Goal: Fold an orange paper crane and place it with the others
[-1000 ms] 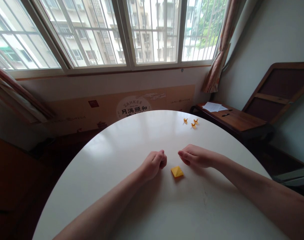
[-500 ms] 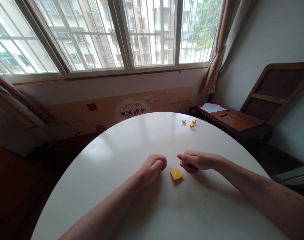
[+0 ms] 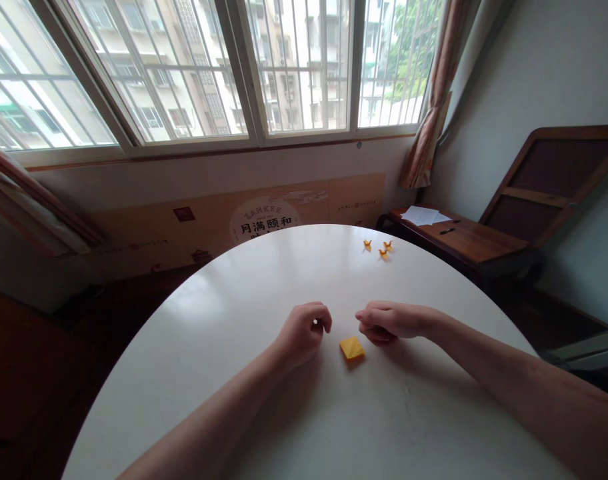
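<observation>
A small yellow paper folded into a square (image 3: 352,348) lies flat on the white round table (image 3: 219,293), between my two hands and slightly nearer to me. My left hand (image 3: 305,332) rests to its left with loosely bent fingers; a small gap shows between thumb and index finger, and nothing is held. On the other side, my right hand (image 3: 387,321) is curled into a loose fist beside the paper, its thumb lying over the index finger. Neither hand touches the folded paper. Nothing shows in the right fist.
Three small orange-yellow folded paper birds (image 3: 383,254) stand near the table's far right edge. Beyond it is a wooden bench (image 3: 477,237) with white papers (image 3: 424,215) and a dark pen (image 3: 448,231). A printed cardboard panel (image 3: 209,220) leans under the barred window.
My left hand's thumb and index finger have loosened, and a gap has appeared between them. My right hand and the folded paper have stayed nearly still.
</observation>
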Tool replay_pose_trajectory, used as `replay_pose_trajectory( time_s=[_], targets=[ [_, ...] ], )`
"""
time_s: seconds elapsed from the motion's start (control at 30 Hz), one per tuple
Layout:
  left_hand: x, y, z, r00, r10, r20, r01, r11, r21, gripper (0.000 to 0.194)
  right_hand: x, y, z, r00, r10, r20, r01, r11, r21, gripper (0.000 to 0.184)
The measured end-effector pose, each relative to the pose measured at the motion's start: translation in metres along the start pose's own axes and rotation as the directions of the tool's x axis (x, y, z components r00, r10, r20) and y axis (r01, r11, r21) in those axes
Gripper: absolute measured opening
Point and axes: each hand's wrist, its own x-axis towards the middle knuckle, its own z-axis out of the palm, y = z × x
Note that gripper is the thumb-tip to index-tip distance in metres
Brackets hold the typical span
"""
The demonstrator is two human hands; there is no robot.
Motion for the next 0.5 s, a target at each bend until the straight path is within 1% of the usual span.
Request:
replay_pose_trajectory(
  time_s=[0.1,0.17,0.5],
  targets=[
    [0.0004,-0.0001,-0.0007,0.999,-0.005,-0.049,0.005,1.000,0.004,0.022,-0.0001,0.0028,-0.0007,1.000,-0.004,0.006,0.004,1.000,0.007,0.060],
    [0.0001,0.0005,-0.0013,0.999,-0.011,-0.051,0.011,1.000,-0.010,0.021,0.0000,0.0041,-0.0010,1.000,-0.008,0.008,0.008,1.000,0.011,0.060],
    [-0.0026,0.0081,-0.0020,0.996,-0.023,0.087,0.029,0.997,-0.073,0.022,0.0006,0.0021,-0.0005,1.000,0.003,-0.003,-0.003,1.000,0.010,0.059]
  ],
)
